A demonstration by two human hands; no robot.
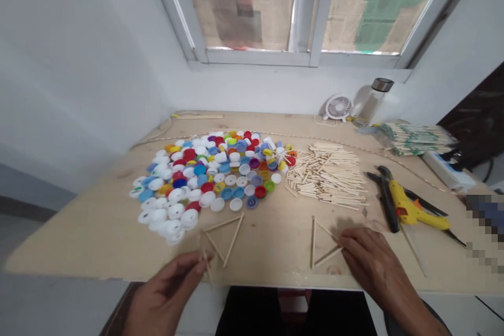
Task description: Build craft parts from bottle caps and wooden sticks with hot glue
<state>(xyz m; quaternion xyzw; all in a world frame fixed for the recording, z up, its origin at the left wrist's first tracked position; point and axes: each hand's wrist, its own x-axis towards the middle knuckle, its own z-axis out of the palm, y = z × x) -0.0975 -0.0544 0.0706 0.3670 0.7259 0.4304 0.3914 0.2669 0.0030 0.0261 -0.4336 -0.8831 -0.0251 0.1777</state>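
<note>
Near the table's front edge, my left hand (169,286) pinches a short thin wooden stick (207,265), slightly blurred, between thumb and fingers. Just right of it lies a triangle of wooden sticks (233,241), flat on the table. Further right is a second stick triangle (314,244). My right hand (372,257) is closed at that triangle's right corner, its fingertips covering where two sticks meet. Beyond my left hand spreads a heap of coloured plastic bottle caps (207,199). A pile of loose wooden sticks (334,173) lies beyond my right hand.
A yellow glue gun (413,212) and black-handled pliers (388,205) lie to the right, near a glue stick (414,251). Behind are a small white fan (338,108), a glass bottle (372,102), bagged sticks (421,137) and a power strip (449,170). A cord crosses the table.
</note>
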